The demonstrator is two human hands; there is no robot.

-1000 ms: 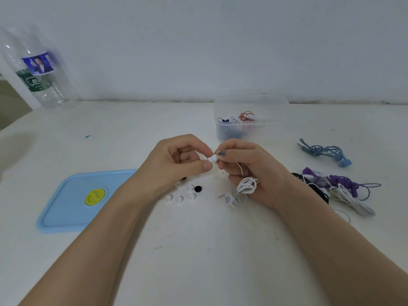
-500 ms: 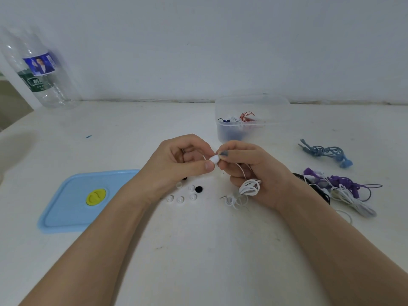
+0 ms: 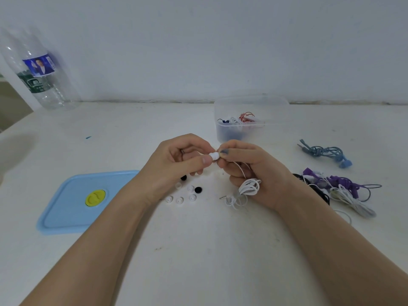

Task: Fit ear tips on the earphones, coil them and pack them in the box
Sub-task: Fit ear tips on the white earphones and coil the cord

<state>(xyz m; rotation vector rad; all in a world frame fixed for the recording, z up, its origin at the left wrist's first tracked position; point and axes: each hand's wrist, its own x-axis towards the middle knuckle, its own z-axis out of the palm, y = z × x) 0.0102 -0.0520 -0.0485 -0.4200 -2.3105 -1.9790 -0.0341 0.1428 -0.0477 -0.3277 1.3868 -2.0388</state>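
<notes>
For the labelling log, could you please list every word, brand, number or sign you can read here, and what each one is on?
No text can be read for certain.
Plastic bottle, blue and green label: print and a white logo show, too blurred to read.
Blue lid, yellow disc: raised marks, not legible.
Clear box and earphones: no lettering visible.

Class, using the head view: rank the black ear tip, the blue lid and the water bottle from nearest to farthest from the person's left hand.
1. Black ear tip, just below the left hand.
2. Blue lid, lower left.
3. Water bottle, far left corner.
</notes>
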